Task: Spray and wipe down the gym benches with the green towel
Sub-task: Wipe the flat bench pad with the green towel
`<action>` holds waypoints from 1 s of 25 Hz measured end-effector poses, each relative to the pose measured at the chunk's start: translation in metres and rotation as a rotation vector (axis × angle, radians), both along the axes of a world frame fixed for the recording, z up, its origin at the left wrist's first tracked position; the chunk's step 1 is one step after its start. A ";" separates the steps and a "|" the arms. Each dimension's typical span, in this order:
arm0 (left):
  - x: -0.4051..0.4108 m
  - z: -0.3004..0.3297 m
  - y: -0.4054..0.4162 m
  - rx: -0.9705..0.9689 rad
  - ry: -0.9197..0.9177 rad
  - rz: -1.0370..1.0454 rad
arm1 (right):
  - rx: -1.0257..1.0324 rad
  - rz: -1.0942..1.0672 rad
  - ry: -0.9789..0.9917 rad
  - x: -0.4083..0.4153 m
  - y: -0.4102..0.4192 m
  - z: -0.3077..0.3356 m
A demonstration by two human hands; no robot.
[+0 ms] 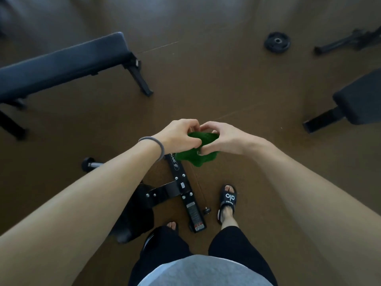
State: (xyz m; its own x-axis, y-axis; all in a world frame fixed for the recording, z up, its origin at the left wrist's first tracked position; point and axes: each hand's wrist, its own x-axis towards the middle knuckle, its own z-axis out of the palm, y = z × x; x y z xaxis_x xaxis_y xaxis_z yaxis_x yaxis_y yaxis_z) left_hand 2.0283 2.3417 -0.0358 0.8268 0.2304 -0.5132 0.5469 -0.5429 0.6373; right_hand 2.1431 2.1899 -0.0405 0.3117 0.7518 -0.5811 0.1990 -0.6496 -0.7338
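Note:
A small green towel [203, 150] is bunched up in the air in front of me, above the brown floor. My left hand [179, 135] grips its left side and my right hand [223, 139] pinches its right side. A dark padded flat bench [61, 69] stands at the upper left. Part of a second black bench [358, 100] shows at the right edge. Below my hands lies the black steel base [186, 195] of a third bench, whose pad [136, 219] is partly hidden by my left forearm. No spray bottle is in view.
A black weight plate [277, 41] lies on the floor at the upper right, beside a black frame leg [346, 41]. A dumbbell end [90, 164] pokes out under my left forearm. My feet in black slides [226, 202] stand next to the bench base.

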 end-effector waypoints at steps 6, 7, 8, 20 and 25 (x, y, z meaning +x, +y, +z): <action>0.060 0.005 0.009 0.055 -0.019 0.054 | 0.034 0.357 -0.310 0.090 0.029 -0.001; 0.066 0.005 0.013 0.062 -0.033 0.069 | 0.051 0.399 -0.358 0.100 0.036 0.000; 0.072 0.005 0.017 0.074 -0.044 0.080 | 0.073 0.430 -0.395 0.108 0.043 0.001; 0.143 -0.026 0.154 -0.009 0.060 0.884 | 0.044 0.237 -0.118 0.194 0.225 -0.030; 0.185 -0.038 0.244 -0.602 -0.015 1.132 | 0.011 0.057 0.077 0.225 0.338 -0.043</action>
State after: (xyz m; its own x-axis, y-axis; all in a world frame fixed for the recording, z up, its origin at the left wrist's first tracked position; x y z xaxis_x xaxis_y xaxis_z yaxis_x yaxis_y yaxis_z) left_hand 2.2133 2.5860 -0.0734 0.3293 0.5414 -0.7736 0.5033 0.5926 0.6289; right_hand 2.3682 2.5280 -0.0837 0.2231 0.7738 -0.5928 0.1785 -0.6303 -0.7556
